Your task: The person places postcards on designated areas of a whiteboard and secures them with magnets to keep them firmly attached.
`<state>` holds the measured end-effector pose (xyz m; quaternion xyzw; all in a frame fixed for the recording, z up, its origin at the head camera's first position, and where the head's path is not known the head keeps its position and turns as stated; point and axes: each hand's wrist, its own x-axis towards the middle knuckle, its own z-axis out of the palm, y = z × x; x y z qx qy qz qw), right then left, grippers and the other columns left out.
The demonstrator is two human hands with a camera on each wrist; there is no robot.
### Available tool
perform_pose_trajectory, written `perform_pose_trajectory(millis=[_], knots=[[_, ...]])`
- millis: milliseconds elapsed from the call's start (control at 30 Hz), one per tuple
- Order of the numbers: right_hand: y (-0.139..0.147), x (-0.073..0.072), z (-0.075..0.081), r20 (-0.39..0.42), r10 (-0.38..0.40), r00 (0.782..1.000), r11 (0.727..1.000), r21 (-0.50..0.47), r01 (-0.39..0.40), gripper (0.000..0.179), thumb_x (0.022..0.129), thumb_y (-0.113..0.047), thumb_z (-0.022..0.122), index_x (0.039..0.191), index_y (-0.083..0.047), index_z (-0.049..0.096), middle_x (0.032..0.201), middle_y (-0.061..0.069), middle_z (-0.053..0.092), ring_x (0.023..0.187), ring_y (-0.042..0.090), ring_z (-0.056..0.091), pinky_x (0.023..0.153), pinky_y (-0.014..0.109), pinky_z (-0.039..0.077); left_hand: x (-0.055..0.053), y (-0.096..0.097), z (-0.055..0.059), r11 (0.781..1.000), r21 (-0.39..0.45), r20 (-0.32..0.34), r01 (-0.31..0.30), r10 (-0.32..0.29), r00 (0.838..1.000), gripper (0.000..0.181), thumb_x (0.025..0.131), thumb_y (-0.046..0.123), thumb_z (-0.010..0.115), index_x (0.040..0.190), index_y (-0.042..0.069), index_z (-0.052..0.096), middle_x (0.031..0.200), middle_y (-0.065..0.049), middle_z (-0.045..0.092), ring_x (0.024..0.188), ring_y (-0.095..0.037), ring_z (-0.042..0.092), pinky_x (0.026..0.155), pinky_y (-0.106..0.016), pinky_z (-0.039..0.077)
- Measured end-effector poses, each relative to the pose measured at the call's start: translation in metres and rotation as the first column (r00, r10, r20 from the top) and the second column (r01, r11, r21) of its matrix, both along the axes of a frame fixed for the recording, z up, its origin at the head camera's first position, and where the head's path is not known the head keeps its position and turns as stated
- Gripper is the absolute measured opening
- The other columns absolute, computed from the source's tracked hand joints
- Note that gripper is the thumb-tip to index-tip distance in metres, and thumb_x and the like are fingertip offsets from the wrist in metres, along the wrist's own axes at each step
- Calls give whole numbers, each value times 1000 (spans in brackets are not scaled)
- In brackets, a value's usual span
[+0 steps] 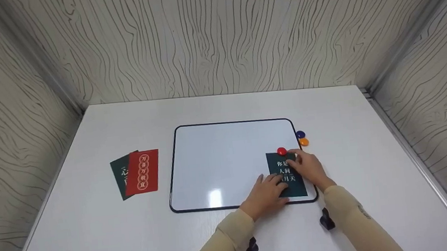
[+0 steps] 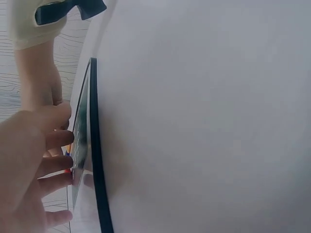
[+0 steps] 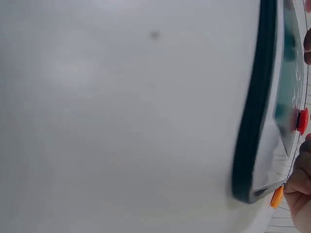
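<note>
At the near right corner of the whiteboard [image 1: 223, 162], I have both hands over a dark green card [image 1: 294, 186] with white lettering. It lies flat on the board, its lower edge close to the near rim and its right side close to the right rim. My left grip [image 1: 266, 194] lies across the near rim, fingers spread and reaching over the card's lower left part, pinching nothing. My right grip [image 1: 309, 169] comes in over the board's right rim, fingers bent, thumb over the card and apart from the forefinger. That forefinger is just beside the red magnet [image 1: 281, 151], which sits at the card's top edge; I see no pinch on it.

Just outside the board's right rim, a dark purple magnet [image 1: 300, 134] and an orange magnet [image 1: 304, 142] lie side by side on the white table [image 1: 74, 238]. Left of the board and well apart from it, a red card [image 1: 142, 172] with pale lettering overlaps another green card [image 1: 121, 178], which is tilted beneath it. My beige sleeves [image 1: 214, 247] come in from the board's near side, and patterned walls [image 1: 206, 37] stand beyond the board and on either side.
</note>
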<state>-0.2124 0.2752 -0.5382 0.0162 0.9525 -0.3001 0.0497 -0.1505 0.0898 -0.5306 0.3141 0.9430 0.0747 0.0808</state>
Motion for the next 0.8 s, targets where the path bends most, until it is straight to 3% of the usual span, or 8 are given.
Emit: perform_pose_trajectory(millis=[467,800], knots=[[3,23,2,-43,62,997,998,16,-62,34,92,-18,64,124,-8,61,73,5,56,65,13,48,56,16,38,0,-19,0,996,69,-95,52,-45,994,39,95,43,56,130,25,60,135,7,62,129,-11,55,111,-34,45],[5,40,2,-75,99,992,995,26,-97,30,91,-14,65,119,-6,63,86,5,60,78,13,51,66,15,44,2,-26,5,992,114,-104,49,-37,994,36,96,41,56,128,25,62,133,6,63,128,-11,56,111,-33,45]])
